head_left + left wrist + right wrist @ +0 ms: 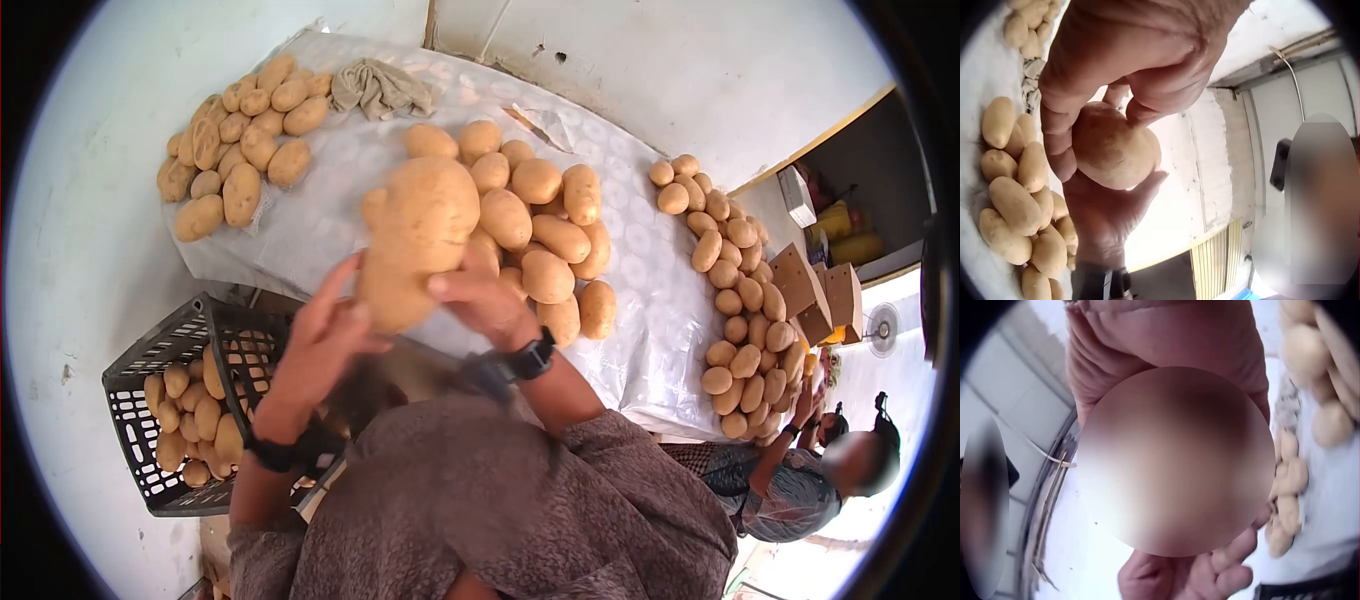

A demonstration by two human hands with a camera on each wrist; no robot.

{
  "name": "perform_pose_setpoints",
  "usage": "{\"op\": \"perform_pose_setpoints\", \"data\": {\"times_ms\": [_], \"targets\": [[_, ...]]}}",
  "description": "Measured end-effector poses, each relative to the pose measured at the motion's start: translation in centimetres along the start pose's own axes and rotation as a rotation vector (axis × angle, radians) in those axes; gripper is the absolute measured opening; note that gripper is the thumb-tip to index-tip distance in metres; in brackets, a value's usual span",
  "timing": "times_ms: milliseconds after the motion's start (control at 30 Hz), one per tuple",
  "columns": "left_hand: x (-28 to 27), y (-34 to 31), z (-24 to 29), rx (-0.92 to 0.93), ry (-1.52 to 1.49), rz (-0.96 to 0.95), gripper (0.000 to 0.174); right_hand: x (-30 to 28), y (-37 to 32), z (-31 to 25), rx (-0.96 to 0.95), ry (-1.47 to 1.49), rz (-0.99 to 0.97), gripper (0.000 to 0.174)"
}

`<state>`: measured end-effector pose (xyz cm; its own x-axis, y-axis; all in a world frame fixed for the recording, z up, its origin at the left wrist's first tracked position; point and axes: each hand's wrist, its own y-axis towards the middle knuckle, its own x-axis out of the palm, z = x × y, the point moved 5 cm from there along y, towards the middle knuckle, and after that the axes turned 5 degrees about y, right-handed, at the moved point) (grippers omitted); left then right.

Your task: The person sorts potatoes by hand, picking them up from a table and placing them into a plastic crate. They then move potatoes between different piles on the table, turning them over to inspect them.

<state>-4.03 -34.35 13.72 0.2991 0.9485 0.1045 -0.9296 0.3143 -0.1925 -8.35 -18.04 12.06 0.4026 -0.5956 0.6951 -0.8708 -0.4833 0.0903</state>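
Note:
A large potato (395, 290) is held up over the near edge of the table between both hands. My left hand (320, 345) grips its left side, fingers and thumb curled about it. From the right, my right hand (492, 308) holds the same potato, its thumb lying against the skin. In the left wrist view the potato (1116, 147) shows between the two hands. A blurred round patch hides it in the right wrist view, where fingers (1229, 569) show below the patch. Behind the hands lies a heap of potatoes (535, 235).
More potatoes lie at the far left (240, 130) and along the table's right end (750, 320). A grey cloth (380, 90) lies at the back. The black crate (160, 365) at lower left holds potatoes. Another person (790, 495) is at the right, near cardboard boxes (800, 290).

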Motion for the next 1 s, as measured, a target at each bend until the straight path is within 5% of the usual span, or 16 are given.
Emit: {"op": "perform_pose_setpoints", "data": {"times_ms": [133, 300, 333, 400, 533, 767, 867, 900, 933, 967, 1000], "targets": [[4.2, 3.3, -1.6, 0.032, 0.340, -0.132, 0.049, -3.9, -2.4, -5.7, -0.076, -0.438, 0.204, 0.073], [5.5, 3.9, -2.9, 0.039, 0.438, -0.161, 0.040, -7.3, -3.8, -11.1, -0.032, -1.393, 0.658, 0.079], [5.2, 3.8, -3.2, 0.024, 0.451, -0.164, 0.036, -7.9, -3.5, -11.5, -0.032, -1.393, 0.646, 0.079], [4.6, 3.5, -3.4, 0.004, 0.428, -0.126, 0.034, -9.9, -3.3, -12.0, 0.056, -1.723, 0.854, 0.064], [2.9, 2.4, -3.7, -0.008, 0.464, -0.043, 0.031, -13.7, -2.1, -10.2, 0.012, -2.045, 0.859, 0.068], [-1.1, -0.9, -4.8, -0.004, 0.491, 0.118, 0.029, -13.2, -2.7, -9.7, -0.147, -2.140, 0.685, 0.072], [-3.3, -2.9, -4.4, 0.073, 0.433, 0.220, 0.029, -13.0, -2.1, -9.9, 0.001, -2.188, 0.675, 0.079], [-3.8, -3.6, -3.4, 0.086, 0.491, 0.244, 0.029, -13.8, -2.0, -10.1, -0.117, -2.230, 0.614, 0.079], [-4.5, -4.7, -2.5, 0.100, 0.549, 0.259, 0.029, -14.0, -1.9, -10.5, -0.029, -2.235, 0.738, 0.075], [-5.7, -6.0, -1.7, 0.078, 0.550, 0.310, 0.029, -16.4, -2.1, -10.6, -0.249, -2.366, 0.642, 0.074], [-6.7, -7.1, -0.9, 0.061, 0.553, 0.340, 0.029, -10.5, -1.1, -11.1, -0.005, -2.285, 0.681, 0.075]]}}
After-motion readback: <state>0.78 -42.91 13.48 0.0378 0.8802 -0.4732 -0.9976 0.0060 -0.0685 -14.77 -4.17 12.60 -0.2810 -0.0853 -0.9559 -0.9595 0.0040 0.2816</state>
